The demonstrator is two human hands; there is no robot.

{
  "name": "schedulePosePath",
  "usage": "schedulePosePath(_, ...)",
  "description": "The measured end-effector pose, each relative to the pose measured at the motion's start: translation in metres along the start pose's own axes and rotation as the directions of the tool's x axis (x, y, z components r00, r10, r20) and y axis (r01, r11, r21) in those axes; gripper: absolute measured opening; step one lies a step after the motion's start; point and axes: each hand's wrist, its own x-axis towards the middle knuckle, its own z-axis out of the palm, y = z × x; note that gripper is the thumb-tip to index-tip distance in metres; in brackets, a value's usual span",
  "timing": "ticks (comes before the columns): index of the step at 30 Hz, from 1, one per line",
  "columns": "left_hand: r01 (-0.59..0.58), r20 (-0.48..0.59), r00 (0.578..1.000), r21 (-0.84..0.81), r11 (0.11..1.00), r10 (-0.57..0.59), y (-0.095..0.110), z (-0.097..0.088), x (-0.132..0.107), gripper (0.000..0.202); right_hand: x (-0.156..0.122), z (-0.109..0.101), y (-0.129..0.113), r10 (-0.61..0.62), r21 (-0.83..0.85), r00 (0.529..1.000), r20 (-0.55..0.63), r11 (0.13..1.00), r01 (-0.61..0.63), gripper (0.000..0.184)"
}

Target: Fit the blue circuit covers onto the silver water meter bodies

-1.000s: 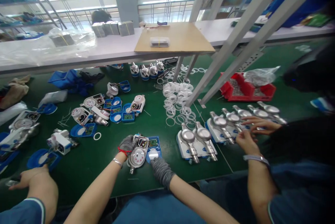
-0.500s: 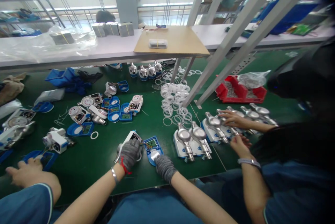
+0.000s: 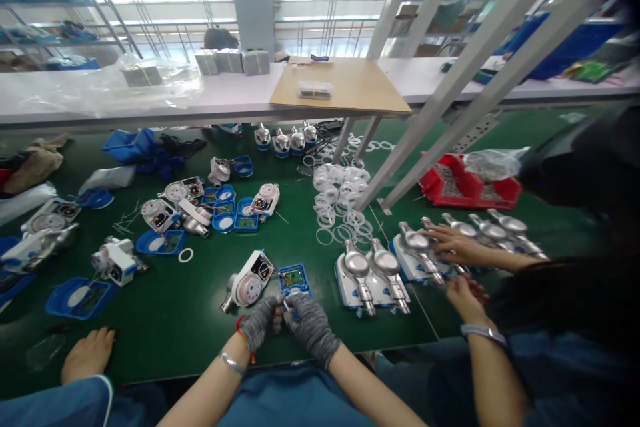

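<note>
Both my hands wear grey knit gloves and meet at the near edge of the green table. My left hand (image 3: 261, 324) is curled, its fingertips pinched against those of my right hand (image 3: 309, 324); what they pinch is too small to make out. My right hand lies over the near end of a blue cover with a circuit board (image 3: 293, 278). A white meter body with a round dial (image 3: 251, 280) lies free on the table just beyond my left hand, joined to the blue cover by thin wires.
Several meters and blue covers (image 3: 165, 210) lie at the left. White rings (image 3: 340, 195) are piled centre. A person at the right handles silver meter bodies (image 3: 373, 270). A red bin (image 3: 467, 180) stands beyond. Another person's hand (image 3: 87, 355) rests at lower left.
My left hand has let go of the white meter body, which now lies on the table. Both hands have drawn back toward me and come together. The person's hand at left moved nearer.
</note>
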Motion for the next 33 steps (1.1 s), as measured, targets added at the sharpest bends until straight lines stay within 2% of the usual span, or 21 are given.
schedulePosePath(2,-0.076,0.069,0.995,0.004,0.997,0.075,0.017,0.007,-0.008,0.046,0.009,-0.015,0.002,0.008,-0.008,1.0,-0.015,1.0,-0.008,0.025)
schedulePosePath(3,-0.179,0.077,0.982,0.098,0.979,0.172,0.027,0.009,-0.011,0.045,0.014,-0.027,0.003,0.018,-0.012,1.0,-0.016,1.0,-0.018,0.026)
schedulePosePath(4,-0.302,0.063,0.953,0.25,0.92,0.296,0.038,0.011,-0.012,0.043,0.02,-0.04,0.005,0.033,-0.006,0.999,-0.032,0.999,-0.033,0.027)
schedulePosePath(5,-0.397,0.037,0.904,0.441,0.805,0.426,0.048,0.012,-0.012,0.04,0.025,-0.054,0.007,0.049,0.006,0.997,-0.066,0.999,-0.049,0.029)
schedulePosePath(6,-0.427,0.02,0.841,0.638,0.64,0.541,0.057,0.01,-0.01,0.039,0.031,-0.069,0.009,0.062,0.02,0.992,-0.108,0.998,-0.06,0.032)
schedulePosePath(7,-0.393,0.03,0.778,0.803,0.449,0.627,0.066,0.008,-0.006,0.04,0.036,-0.083,0.011,0.069,0.033,0.987,-0.142,0.997,-0.064,0.035)
schedulePosePath(8,-0.319,0.067,0.739,0.911,0.26,0.671,0.073,0.004,-0.001,0.044,0.04,-0.096,0.013,0.07,0.043,0.986,-0.152,0.997,-0.064,0.035)
schedulePosePath(9,-0.242,0.118,0.735,0.966,0.095,0.668,0.078,-0.002,0.005,0.048,0.045,-0.108,0.015,0.066,0.052,0.989,-0.134,0.997,-0.06,0.034)
schedulePosePath(10,-0.195,0.179,0.761,0.98,-0.043,0.624,0.082,-0.008,0.011,0.05,0.049,-0.117,0.017,0.055,0.059,0.995,-0.086,0.997,-0.05,0.031)
schedulePosePath(11,-0.18,0.233,0.795,0.972,-0.148,0.561,0.084,-0.014,0.017,0.051,0.053,-0.124,0.018,0.034,0.058,0.999,-0.018,0.998,-0.033,0.029)
schedulePosePath(13,-0.176,0.285,0.841,0.948,-0.266,0.459,0.084,-0.027,0.027,0.05,0.061,-0.133,0.021,-0.006,0.015,0.995,0.099,1.0,0.005,0.029)
schedulePosePath(14,-0.172,0.293,0.847,0.941,-0.293,0.444,0.083,-0.032,0.031,0.049,0.065,-0.135,0.022,-0.009,-0.035,0.992,0.128,0.999,0.014,0.032)
schedulePosePath(16,-0.179,0.313,0.831,0.933,-0.313,0.459,0.078,-0.041,0.036,0.045,0.076,-0.136,0.025,-0.001,-0.148,0.993,0.121,0.989,0.019,0.036)
schedulePosePath(19,-0.227,0.363,0.796,0.921,-0.317,0.485,0.07,-0.047,0.039,0.042,0.099,-0.127,0.032,-0.022,-0.182,1.0,0.001,0.983,0.022,0.03)
schedulePosePath(21,-0.253,0.384,0.796,0.913,-0.319,0.468,0.068,-0.047,0.04,0.04,0.117,-0.111,0.036,-0.01,-0.095,0.999,-0.031,0.995,0.007,0.029)
schedulePosePath(22,-0.257,0.384,0.8,0.914,-0.315,0.461,0.067,-0.047,0.039,0.039,0.126,-0.1,0.037,0.007,-0.046,1.0,-0.009,0.999,-0.008,0.029)
schedulePosePath(24,-0.26,0.379,0.8,0.918,-0.3,0.466,0.064,-0.047,0.037,0.038,0.141,-0.073,0.037,0.03,0.022,0.995,0.099,0.999,-0.032,0.028)
schedulePosePath(26,-0.259,0.369,0.776,0.926,-0.275,0.512,0.06,-0.048,0.033,0.038,0.15,-0.044,0.035,0.028,0.025,0.977,0.209,0.999,-0.034,0.025)
schedulePosePath(29,-0.218,0.289,0.722,0.957,-0.189,0.629,0.052,-0.057,0.026,0.043,0.149,-0.01,0.029,0.07,-0.041,0.961,0.266,0.997,-0.061,0.023)
schedulePosePath(31,-0.137,0.141,0.7,0.989,-0.063,0.7,0.049,-0.064,0.025,0.049,0.141,0.004,0.025,0.106,-0.11,0.964,0.243,0.991,-0.081,0.026)
schedulePosePath(33,-0.046,-0.039,0.706,0.994,0.1,0.707,0.05,-0.071,0.027,0.052,0.132,0.013,0.019,0.12,-0.177,0.97,0.212,0.981,-0.082,0.029)
